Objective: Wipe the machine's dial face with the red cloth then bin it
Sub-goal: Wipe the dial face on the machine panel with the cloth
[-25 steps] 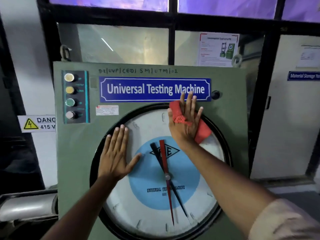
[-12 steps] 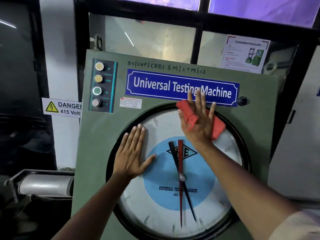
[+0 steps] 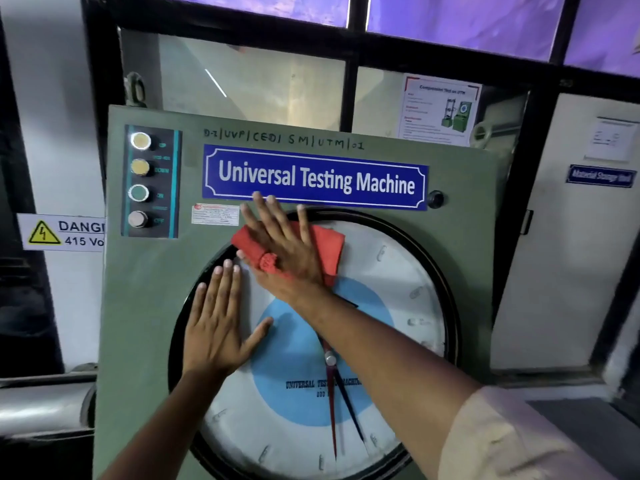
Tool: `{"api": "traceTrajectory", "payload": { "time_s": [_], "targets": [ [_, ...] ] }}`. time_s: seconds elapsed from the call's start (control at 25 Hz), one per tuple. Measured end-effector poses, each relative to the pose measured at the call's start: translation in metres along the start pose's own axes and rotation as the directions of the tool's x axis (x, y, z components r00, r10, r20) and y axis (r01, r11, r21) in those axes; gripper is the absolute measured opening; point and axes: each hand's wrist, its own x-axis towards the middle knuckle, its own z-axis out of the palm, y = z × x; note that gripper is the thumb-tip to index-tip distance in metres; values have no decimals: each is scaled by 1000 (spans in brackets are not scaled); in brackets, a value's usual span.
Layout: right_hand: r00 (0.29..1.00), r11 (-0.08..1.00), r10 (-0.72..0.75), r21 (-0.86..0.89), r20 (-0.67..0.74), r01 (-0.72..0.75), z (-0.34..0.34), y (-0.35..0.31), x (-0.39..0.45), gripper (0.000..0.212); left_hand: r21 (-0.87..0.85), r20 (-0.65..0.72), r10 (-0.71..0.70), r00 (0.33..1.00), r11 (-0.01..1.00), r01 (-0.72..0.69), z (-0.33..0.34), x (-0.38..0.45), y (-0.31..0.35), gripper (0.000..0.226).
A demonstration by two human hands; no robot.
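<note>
Cloth (image 3: 325, 247) pinned flat under spread R hand (image 3: 287, 251) at dial face (image 3: 398, 289) top-left, prob. for even wiping pressure; L hand (image 3: 218, 327) splayed, bracing on glass.

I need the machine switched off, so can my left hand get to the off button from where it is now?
Probably yes: the left hand lies flat on the dial face, holding nothing, and nothing stands between it and the off button up on the control strip.

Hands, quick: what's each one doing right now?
Left hand: open, flat on the dial face, holding nothing.
Right hand: open, fingers spread, pressing the red cloth against the dial's top.
</note>
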Motion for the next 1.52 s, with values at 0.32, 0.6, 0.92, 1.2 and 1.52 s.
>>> {"api": "traceTrajectory", "payload": {
  "time_s": [0.32, 0.6, 0.92, 1.2, 1.52],
  "targets": [
    [994, 994, -10, -105, 111, 22, -21, 99, 3, 75, 15, 71, -18, 997, 1000, 17, -5, 2, 4, 105],
    [798, 792, 601, -95, -45, -602, -27, 171, -110, 70, 19, 121, -14, 993, 1000, 11, -10, 2, 7, 107],
    [452, 452, 892, -9, -11, -892, -35, 157, -192, 72, 20, 130, -36, 991, 999, 33, -14, 2, 15, 106],
    [605, 594, 787, 122, 118, -795, -54, 177, -49, 73, 15, 114, -37, 993, 999, 35, -6, 2, 11, 105],
    [868, 898, 429, -18, 250, -439, -43, 91, 39, 70, 27, 97, -47, 994, 999, 44, 4, 2, 6, 105]
  ]
}}
